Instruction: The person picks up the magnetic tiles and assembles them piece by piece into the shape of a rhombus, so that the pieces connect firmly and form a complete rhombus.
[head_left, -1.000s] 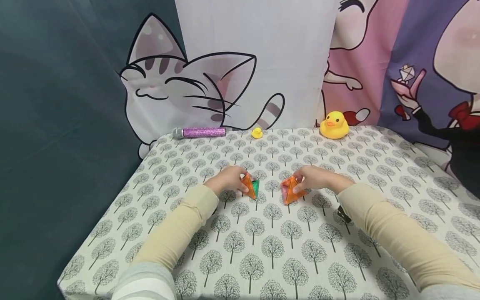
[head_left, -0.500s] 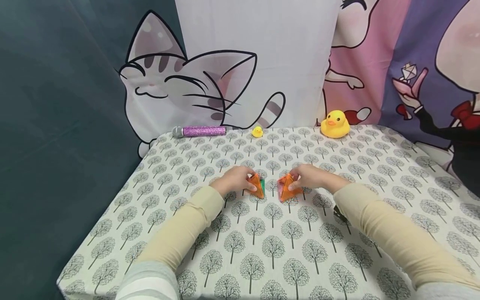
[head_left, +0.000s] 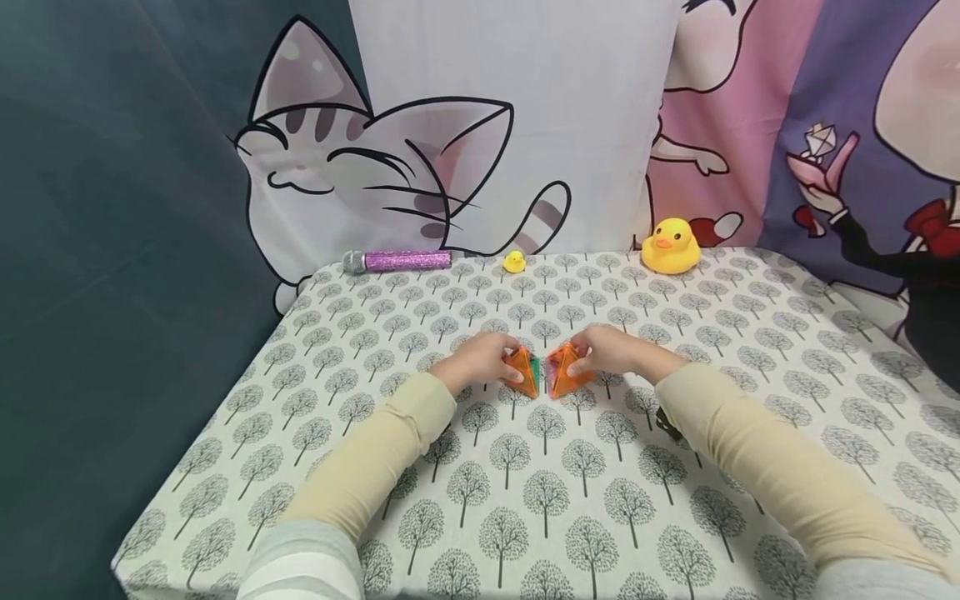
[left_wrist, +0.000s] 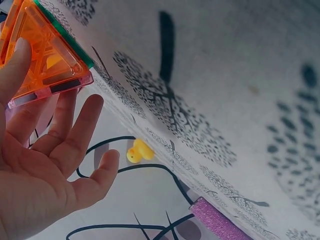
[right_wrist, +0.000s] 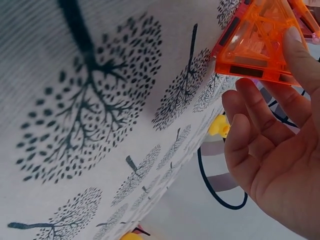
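Observation:
Near the middle of the table, my left hand (head_left: 483,358) holds a pyramid of translucent magnetic tiles (head_left: 525,373), orange in front with a green side and a pink edge. In the left wrist view the thumb presses the orange face of this pyramid (left_wrist: 47,55), and the other fingers lie behind and below it. My right hand (head_left: 606,350) pinches a second magnetic-tile pyramid (head_left: 567,375), orange with a pink side. The right wrist view has the thumb on an orange face of that pyramid (right_wrist: 260,40). A narrow gap separates the two pyramids.
At the back of the tree-patterned table (head_left: 510,508) lie a purple glitter microphone (head_left: 397,262), a small yellow duck (head_left: 513,262) and a larger yellow duck (head_left: 671,247). A dark object (head_left: 667,423) shows beside the right sleeve. A cartoon cloth hangs behind the table.
Both hands have moved inward. The left pyramid has shifted right and the right pyramid left, so the gap between them has narrowed. Both stay held.

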